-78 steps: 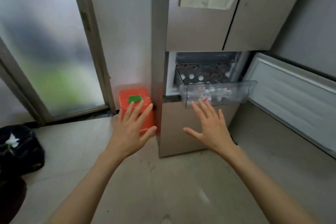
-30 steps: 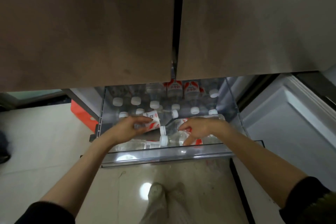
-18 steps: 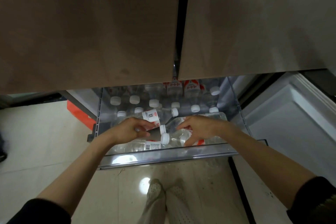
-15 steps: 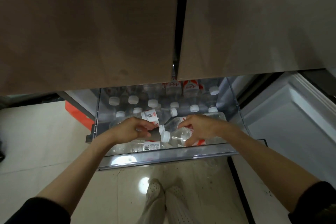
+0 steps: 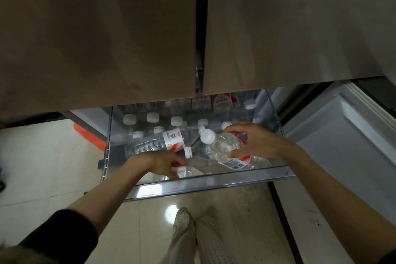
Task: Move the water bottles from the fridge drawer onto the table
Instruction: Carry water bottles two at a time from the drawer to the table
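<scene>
The clear fridge drawer [image 5: 214, 182] is pulled out below the fridge doors. It holds several clear water bottles with white caps and red-and-white labels, some upright at the back [image 5: 152, 117], some lying down. My right hand [image 5: 255, 141] grips one bottle [image 5: 221, 148] around its label and holds it tilted above the others, cap to the left. My left hand [image 5: 162, 164] is low at the drawer's front, fingers curled around a lying bottle [image 5: 181, 172]. Another bottle [image 5: 156, 143] lies just behind that hand.
Two closed brown fridge doors [image 5: 96, 38] hang overhead and hide the drawer's back. An open lower fridge door [image 5: 342, 146] stands at the right. An orange-red box [image 5: 85, 133] sits on the tiled floor at the left. My feet [image 5: 192, 238] are under the drawer front.
My right hand has raised its bottle clear of the pile. My left hand has let go of the upper lying bottle and dropped to one at the drawer's front.
</scene>
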A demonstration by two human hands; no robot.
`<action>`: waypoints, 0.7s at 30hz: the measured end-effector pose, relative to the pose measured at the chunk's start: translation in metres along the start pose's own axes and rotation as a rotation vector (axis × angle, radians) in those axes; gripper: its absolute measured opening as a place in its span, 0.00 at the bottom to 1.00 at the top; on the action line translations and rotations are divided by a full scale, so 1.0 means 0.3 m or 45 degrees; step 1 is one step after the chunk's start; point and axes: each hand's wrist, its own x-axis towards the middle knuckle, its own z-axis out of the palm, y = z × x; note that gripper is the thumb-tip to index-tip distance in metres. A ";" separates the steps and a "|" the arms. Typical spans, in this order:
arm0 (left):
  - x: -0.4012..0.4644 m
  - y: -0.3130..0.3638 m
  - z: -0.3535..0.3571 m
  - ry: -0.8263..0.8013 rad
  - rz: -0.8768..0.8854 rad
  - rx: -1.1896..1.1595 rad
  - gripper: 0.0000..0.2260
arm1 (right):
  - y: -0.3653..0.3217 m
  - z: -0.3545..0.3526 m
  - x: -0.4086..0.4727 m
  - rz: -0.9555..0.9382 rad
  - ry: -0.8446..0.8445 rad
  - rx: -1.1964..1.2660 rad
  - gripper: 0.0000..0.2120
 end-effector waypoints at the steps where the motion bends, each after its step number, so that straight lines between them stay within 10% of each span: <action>1: 0.002 -0.002 -0.003 -0.019 -0.008 0.004 0.22 | 0.000 0.003 0.000 -0.004 0.005 -0.009 0.31; 21: 0.026 -0.014 -0.016 -0.129 -0.076 -0.090 0.26 | -0.027 0.036 0.015 0.013 -0.105 -0.181 0.32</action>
